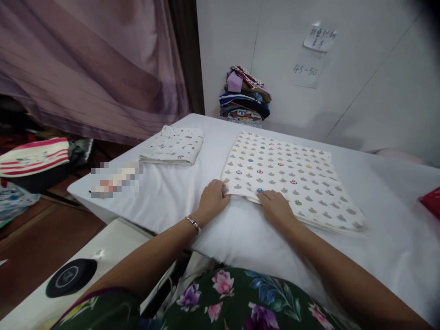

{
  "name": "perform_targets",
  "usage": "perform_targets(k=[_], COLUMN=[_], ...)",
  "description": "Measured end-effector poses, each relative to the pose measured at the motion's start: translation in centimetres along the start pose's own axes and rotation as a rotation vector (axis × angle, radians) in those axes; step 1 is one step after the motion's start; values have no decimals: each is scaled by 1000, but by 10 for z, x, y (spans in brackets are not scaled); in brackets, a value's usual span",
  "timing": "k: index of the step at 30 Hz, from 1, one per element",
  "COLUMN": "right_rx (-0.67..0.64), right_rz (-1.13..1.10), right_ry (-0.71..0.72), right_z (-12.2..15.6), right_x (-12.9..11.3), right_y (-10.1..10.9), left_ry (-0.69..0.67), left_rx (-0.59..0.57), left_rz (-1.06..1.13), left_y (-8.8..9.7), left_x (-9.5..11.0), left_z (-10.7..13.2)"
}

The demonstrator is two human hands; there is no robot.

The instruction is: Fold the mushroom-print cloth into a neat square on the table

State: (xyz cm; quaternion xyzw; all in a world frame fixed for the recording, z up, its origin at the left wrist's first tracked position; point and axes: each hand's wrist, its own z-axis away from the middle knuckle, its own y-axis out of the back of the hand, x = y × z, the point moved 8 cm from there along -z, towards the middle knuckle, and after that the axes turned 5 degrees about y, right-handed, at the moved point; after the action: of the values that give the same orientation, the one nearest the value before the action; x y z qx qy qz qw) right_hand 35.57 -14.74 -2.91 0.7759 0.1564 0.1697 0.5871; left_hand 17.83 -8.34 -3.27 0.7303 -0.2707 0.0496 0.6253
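A white cloth (pixel 282 174) with grey and small coloured motifs lies flat on the white-covered table (pixel 220 229), folded in layers. At its near left corner, my left hand (pixel 213 199) has its fingers closed on the edge; a bracelet is on that wrist. Further right along the same near edge, my right hand (pixel 277 208) pinches the cloth, thumb hidden beneath. The edge between the hands is slightly lifted. Left of it, apart from both hands, lies a smaller folded white cloth (pixel 175 145) with dark prints.
A pile of folded clothes (pixel 244 98) stands at the table's far edge by the wall. On the left part of the table is a blurred-out item (pixel 115 181). A black round object (pixel 71 277) sits on a white surface at lower left. Something red (pixel 431 201) shows at the right.
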Motion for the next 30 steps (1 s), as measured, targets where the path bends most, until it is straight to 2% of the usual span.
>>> perform_targets(k=[4,6,9,12,15,17,20,25,30], right_rx=[-49,-57,-42,-69,-142,-174,-169,-130,-60], right_rz=[-26,-39,-71,-91,-62,-34,-18,-25,-49], right_ry=[-37,-47,-28,24,62,69,70,90,169], right_z=[-7,-9,-9,-11,-13,-15,-18,-28,-39], right_x=[1,2,0,-7,-15,-18,-21,-31,-47], right_y=[-1,0,3,2,-2,-5,-5,-7,-13], left_ry=[23,10,3,6,53,93,118,68,14], left_rx=[-4,-26,2,-22,-177,-213,-143,-63,-142], left_rz=[2,63,140,74,-70,-81,62,228,199], left_y=[-6,-3,19,35,25,15,8,8,10], left_x=[7,11,11,3,-12,-21,-25,-20,-23], left_z=[-7,-12,-21,-26,-21,-15,-9,-5,-4])
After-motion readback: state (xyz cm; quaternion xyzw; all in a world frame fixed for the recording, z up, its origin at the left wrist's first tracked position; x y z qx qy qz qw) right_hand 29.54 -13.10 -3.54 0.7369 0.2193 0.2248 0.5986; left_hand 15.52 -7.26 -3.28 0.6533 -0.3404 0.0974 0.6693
